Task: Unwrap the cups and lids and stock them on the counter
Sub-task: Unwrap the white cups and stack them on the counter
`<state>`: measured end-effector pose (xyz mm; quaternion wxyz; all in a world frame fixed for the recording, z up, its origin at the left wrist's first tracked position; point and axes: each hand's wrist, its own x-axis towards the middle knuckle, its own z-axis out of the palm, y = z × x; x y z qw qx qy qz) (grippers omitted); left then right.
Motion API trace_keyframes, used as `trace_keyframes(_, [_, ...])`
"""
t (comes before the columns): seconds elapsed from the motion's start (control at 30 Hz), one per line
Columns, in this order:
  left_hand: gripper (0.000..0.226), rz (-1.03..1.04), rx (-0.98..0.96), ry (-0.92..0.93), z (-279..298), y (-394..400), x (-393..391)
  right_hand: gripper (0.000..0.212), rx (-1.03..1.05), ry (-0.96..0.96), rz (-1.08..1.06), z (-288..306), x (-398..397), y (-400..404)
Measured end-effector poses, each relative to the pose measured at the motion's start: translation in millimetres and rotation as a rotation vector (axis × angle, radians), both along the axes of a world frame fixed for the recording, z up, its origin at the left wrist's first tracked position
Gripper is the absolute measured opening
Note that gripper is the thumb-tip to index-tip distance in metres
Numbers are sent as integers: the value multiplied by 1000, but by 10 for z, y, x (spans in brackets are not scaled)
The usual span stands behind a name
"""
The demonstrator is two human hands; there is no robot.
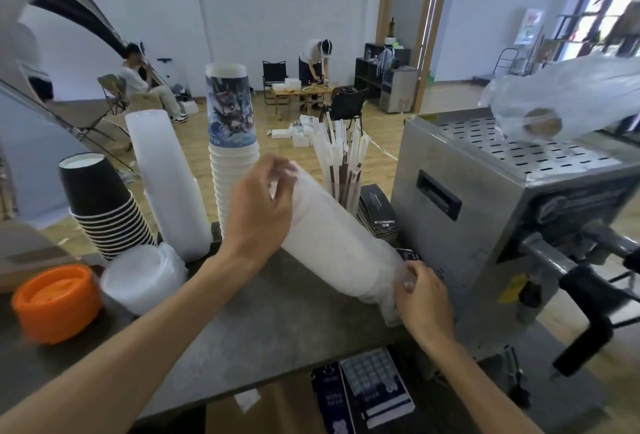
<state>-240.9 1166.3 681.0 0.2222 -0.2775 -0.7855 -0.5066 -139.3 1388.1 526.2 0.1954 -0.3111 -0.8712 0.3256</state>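
Note:
A long white sleeve of stacked cups (332,236) lies tilted over the grey counter (263,329), still in clear plastic wrap. My left hand (258,206) grips its upper far end. My right hand (420,295) pinches the loose wrap (393,291) at its lower near end. On the counter behind stand a black cup stack (104,205), a tall white stack (166,180) and a printed cup stack (232,142). Orange lids (57,302) and white lids (143,277) sit at the left.
A steel coffee machine (512,212) stands close on the right, with a crumpled plastic bag (561,101) on top. A holder of wrapped straws (343,163) and dark cards (379,212) sit behind the sleeve. Boxes (363,395) lie below the counter edge. Two people are in the room beyond.

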Motion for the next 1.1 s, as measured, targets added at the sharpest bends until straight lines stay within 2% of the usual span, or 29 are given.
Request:
trace_keyframes(0.07, [13,37,-13,19,47,2,-6,36,85,10,11,-46,30,-52])
trace_keyframes(0.13, [14,110,56,16,126,-12,-46,42,127,154,44,-99,121,-189])
trace_keyframes(0.23, [13,193,169,-26,235,-55,-97,57,237,344,241,-261,328,-512])
trace_keyframes(0.33, [16,210,305,-114,288,-86,-147,89,247,222,332,-409,333,-666])
trace_keyframes(0.4, [17,133,347,-237,225,-131,-158,99,178,145,301,-414,221,-683])
trace_keyframes(0.47, [19,23,410,-435,98,-219,-173,104,156,118,284,-385,112,-666])
trace_keyframes(0.57, [21,31,443,-779,-164,-401,-212,104,176,46,287,-371,-10,-589])
trace_keyframes(0.63, [21,88,326,-922,-334,-508,-183,103,171,21,303,-372,-60,-541])
trace_keyframes(0.7, [20,128,194,-943,-519,-607,-163,102,162,31,323,-368,-103,-503])
trace_keyframes(0.87, [37,87,-305,-727,-887,-847,-77,100,180,67,361,-380,-168,-479])
trace_keyframes(0.93, [55,-36,-499,-696,-879,-926,-23,100,186,70,355,-377,-183,-477])
trace_keyframes(1.03, [108,-124,-962,-642,-852,-1005,10,97,138,77,377,-393,-188,-447])
trace_keyframes(1.1, [113,-129,-1088,-637,-903,-1013,63,95,-35,127,425,-375,-179,-416])
